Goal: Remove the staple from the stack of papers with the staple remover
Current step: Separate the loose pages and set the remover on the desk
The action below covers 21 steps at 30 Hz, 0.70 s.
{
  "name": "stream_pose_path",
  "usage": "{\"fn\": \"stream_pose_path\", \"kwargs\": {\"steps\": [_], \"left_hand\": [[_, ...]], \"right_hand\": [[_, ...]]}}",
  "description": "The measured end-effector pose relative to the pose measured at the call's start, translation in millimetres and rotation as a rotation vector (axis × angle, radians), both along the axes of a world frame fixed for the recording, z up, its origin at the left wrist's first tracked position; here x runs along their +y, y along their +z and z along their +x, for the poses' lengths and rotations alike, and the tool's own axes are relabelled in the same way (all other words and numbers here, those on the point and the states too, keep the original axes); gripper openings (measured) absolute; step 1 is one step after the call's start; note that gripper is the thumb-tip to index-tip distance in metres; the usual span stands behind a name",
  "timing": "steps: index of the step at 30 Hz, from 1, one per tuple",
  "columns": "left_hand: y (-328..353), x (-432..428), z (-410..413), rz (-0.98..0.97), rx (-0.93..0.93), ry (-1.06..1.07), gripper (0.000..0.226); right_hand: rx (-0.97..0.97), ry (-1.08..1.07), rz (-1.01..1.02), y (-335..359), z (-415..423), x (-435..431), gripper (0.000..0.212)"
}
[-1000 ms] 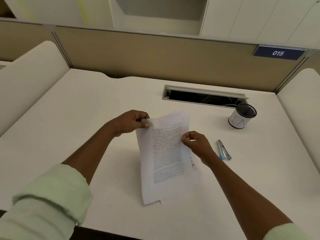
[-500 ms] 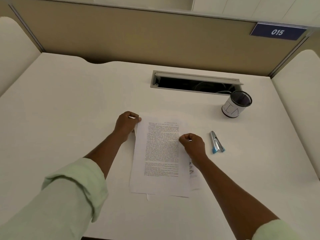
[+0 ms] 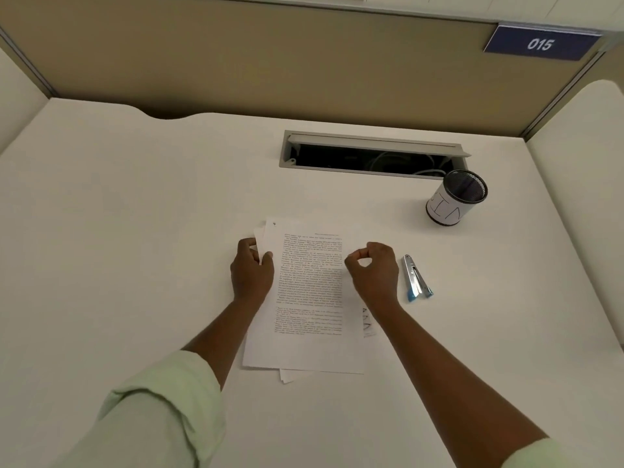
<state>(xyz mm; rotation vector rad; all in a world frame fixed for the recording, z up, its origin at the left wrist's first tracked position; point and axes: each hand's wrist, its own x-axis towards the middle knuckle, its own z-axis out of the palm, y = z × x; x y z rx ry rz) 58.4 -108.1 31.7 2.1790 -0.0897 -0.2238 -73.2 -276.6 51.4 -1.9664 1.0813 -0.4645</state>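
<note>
A stack of papers with printed text lies flat on the white desk, its sheets slightly fanned at the left and bottom. A small dark mark sits at its top left corner. My left hand grips the stack's left edge, thumb on top. My right hand rests on the right margin with thumb and forefinger pinched; I see nothing between them. The staple remover, silver with blue ends, lies on the desk just right of my right hand, untouched.
A black mesh cup with a white label stands at the back right. An open cable slot is set into the desk behind the papers. A beige partition with a sign reading 015 closes the back.
The papers went from held up and tilted to lying flat on the desk. My left hand slid down from the top left corner to the left edge. The view tilted downward.
</note>
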Motion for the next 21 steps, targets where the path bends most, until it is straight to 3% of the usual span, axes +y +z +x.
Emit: {"fn": "stream_pose_path", "kwargs": {"steps": [7, 10, 13, 17, 21], "left_hand": [[-14.6, -2.1, -8.5, 0.001, -0.113, -0.026, 0.031], [-18.1, -3.3, -10.0, -0.005, -0.152, -0.041, 0.034], [-19.6, -5.0, -10.5, 0.011, -0.163, -0.039, 0.036], [-20.6, -5.0, -11.0, 0.016, -0.179, -0.035, 0.035], [-20.8, -4.3, -10.9, 0.019, -0.182, -0.039, 0.034]], "right_hand": [[-0.116, -0.100, -0.129, 30.6, -1.1, -63.6, 0.003], [-0.175, -0.141, -0.308, 40.6, -7.3, -100.0, 0.003], [-0.128, -0.244, -0.449, 47.3, -12.3, -142.0, 0.015], [-0.042, -0.395, -0.489, 61.5, -12.7, -176.1, 0.021], [0.100, -0.387, -0.509, 61.0, -10.1, -201.5, 0.020]]}}
